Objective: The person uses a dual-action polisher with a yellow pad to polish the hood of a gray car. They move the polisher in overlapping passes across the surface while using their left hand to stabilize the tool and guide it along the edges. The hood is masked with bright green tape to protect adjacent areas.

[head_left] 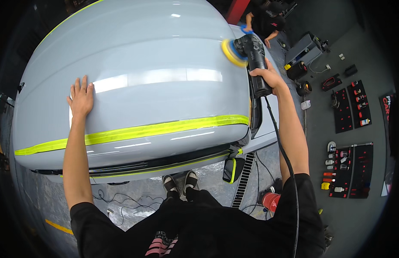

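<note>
My right hand (pixel 270 77) is wrapped around the black body of a corded polisher (pixel 256 56). Its round yellow pad (pixel 234 52) is tilted up on edge at the right end of a glossy grey car roof (pixel 165 101); whether the pad touches the paint, I cannot tell. A black power cord (pixel 280 144) runs from the polisher down along my right forearm. My left hand (pixel 82 98) lies flat on the left part of the roof, fingers spread, holding nothing. Yellow-green masking tape (pixel 165 130) follows the near edge of the roof.
Another person (pixel 268 23) leans by the car's far right side, one hand at something blue. Below the roof edge a side mirror (pixel 233 170) sticks out. Cables (pixel 126 202) lie on the floor, with a red bucket (pixel 271 201) at right. Tool boards (pixel 350 172) hang on the wall.
</note>
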The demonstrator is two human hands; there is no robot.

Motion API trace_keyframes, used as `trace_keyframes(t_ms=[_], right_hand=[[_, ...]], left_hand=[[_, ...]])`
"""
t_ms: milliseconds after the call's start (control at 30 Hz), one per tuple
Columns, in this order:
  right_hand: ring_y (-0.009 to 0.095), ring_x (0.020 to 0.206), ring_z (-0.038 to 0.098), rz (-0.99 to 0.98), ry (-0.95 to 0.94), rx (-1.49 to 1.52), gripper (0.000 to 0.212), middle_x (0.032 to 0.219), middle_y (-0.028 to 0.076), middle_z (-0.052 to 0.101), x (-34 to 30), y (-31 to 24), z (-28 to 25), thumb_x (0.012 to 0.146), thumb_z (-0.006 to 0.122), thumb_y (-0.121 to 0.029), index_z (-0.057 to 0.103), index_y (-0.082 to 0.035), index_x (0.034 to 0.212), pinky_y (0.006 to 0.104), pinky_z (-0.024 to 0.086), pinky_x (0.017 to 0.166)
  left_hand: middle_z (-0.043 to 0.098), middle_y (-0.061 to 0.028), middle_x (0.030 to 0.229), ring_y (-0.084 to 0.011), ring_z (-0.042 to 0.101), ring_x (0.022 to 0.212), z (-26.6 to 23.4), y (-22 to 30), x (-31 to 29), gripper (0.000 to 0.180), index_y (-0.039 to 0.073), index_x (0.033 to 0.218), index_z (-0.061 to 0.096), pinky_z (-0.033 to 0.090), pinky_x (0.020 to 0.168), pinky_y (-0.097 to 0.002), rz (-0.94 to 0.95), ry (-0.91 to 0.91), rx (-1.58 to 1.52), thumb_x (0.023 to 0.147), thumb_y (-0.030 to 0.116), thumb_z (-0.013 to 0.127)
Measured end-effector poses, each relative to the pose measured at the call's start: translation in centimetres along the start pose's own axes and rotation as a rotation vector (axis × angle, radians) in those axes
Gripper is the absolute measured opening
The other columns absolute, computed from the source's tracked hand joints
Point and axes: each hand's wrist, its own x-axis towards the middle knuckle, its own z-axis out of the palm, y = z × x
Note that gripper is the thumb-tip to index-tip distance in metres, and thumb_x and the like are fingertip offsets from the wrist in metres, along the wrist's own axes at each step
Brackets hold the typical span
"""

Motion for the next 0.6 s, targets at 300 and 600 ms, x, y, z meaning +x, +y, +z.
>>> trace_keyframes(t_ms=[300,600], right_hand=[[0.024,0.075,0.067,-0.030,0.048,0.007,0.098,0.104,0.015,0.063,1.5,-0.4,0.8,0.069,0.081,-0.018,0.031,-0.010,0.153,0.0375,0.057,0.064],[0.035,0.101,0.069,-0.307,-0.033,-0.370,0.119,0.121,0.024,0.066,-1.5,-7.4,10.5,0.062,0.083,-0.025,0.023,-0.007,0.163,0.0387,0.055,0.091]], left_hand=[[0.022,-0.0077,0.172,-0.0347,0.015,0.159,-0.3,0.4,-0.3,0.061,0.029,0.163,0.032,0.009,0.125,-0.0637,0.000,-0.018,0.004,0.107,0.054,0.031],[0.021,-0.0083,0.172,-0.0352,0.014,0.159,-1.6,1.5,-1.3,0.062,0.028,0.163,0.032,0.009,0.126,-0.0630,-0.012,-0.029,-0.033,0.107,0.054,0.031]])
